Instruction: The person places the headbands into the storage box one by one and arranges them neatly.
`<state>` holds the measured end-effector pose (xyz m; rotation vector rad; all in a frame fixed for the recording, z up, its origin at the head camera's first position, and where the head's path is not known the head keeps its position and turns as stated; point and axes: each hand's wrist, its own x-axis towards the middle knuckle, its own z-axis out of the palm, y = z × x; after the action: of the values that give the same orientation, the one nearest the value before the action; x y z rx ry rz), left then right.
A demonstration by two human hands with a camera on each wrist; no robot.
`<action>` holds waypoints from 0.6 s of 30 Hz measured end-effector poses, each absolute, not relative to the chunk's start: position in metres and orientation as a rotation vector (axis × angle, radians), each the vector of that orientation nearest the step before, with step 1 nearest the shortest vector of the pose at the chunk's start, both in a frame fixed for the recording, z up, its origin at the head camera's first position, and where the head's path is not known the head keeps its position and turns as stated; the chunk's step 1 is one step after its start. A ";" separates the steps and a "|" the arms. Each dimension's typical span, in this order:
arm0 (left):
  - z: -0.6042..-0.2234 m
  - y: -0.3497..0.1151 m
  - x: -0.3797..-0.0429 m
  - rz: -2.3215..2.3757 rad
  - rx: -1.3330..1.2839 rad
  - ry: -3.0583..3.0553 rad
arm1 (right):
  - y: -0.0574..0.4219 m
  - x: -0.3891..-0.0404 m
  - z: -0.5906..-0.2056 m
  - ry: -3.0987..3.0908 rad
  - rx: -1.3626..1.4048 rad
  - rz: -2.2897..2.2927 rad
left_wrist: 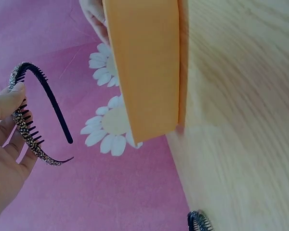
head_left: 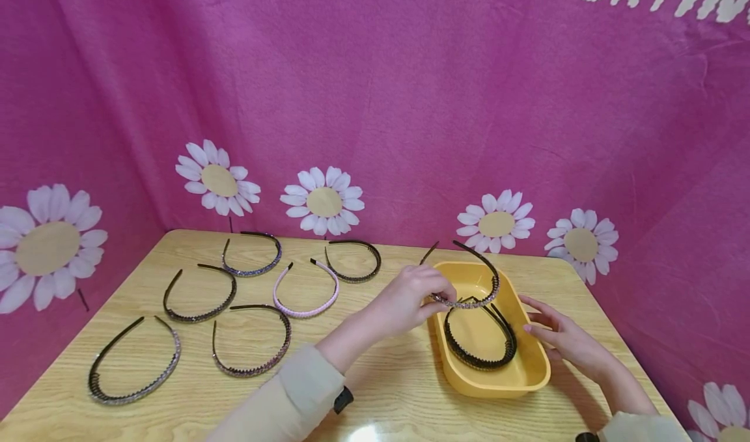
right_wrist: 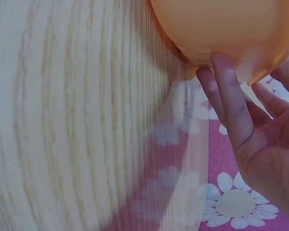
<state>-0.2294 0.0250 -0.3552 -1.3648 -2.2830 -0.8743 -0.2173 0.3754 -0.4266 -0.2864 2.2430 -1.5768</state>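
Observation:
My left hand (head_left: 413, 295) pinches a glittery black headband (head_left: 494, 291) by its band, above a yellow plastic tub (head_left: 541, 370). In the left wrist view, the held headband (left_wrist: 24, 126) shows comb teeth along its inner side and sparkling stones outside, with thumb and fingers on opposite faces. Inside the tub lie black toothed headbands (head_left: 477, 364), overlapping one another. My right hand (head_left: 568, 341) is at the tub's right side. Its fairly straight fingers (right_wrist: 229, 91) touch the tub's outer wall (right_wrist: 221, 29) in the right wrist view.
To the left, several headbands lie spread on the wooden table (head_left: 381, 390): a pink one (head_left: 307, 313), a silvery one (head_left: 131, 396), a bluish one (head_left: 252, 273) and other dark ones. A pink curtain (head_left: 375, 103) with daisies hangs behind the table.

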 end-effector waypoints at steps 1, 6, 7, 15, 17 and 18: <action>-0.356 0.027 -0.229 -0.873 -1.366 -2.292 | 0.375 -0.217 -0.427 2.240 -0.287 -1.579; -0.361 0.036 -0.227 -0.816 -1.363 -2.369 | 0.375 -0.217 -0.426 2.223 -0.285 -1.592; -0.363 0.037 -0.227 -0.808 -1.364 -2.381 | 0.375 -0.217 -0.426 2.223 -0.279 -1.593; -0.375 0.051 -0.228 -0.736 -1.385 -2.403 | 0.375 -0.217 -0.426 2.254 -0.269 -1.570; -0.379 0.054 -0.230 -0.721 -1.402 -2.390 | 0.375 -0.218 -0.427 2.254 -0.268 -1.571; -0.380 0.055 -0.230 -0.717 -1.409 -2.386 | 0.375 -0.218 -0.427 2.257 -0.268 -1.570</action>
<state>-0.2301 0.0553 -0.3801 -1.4092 -2.3856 -0.7169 -0.2178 0.3753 -0.4266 -0.2680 2.2566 -1.5703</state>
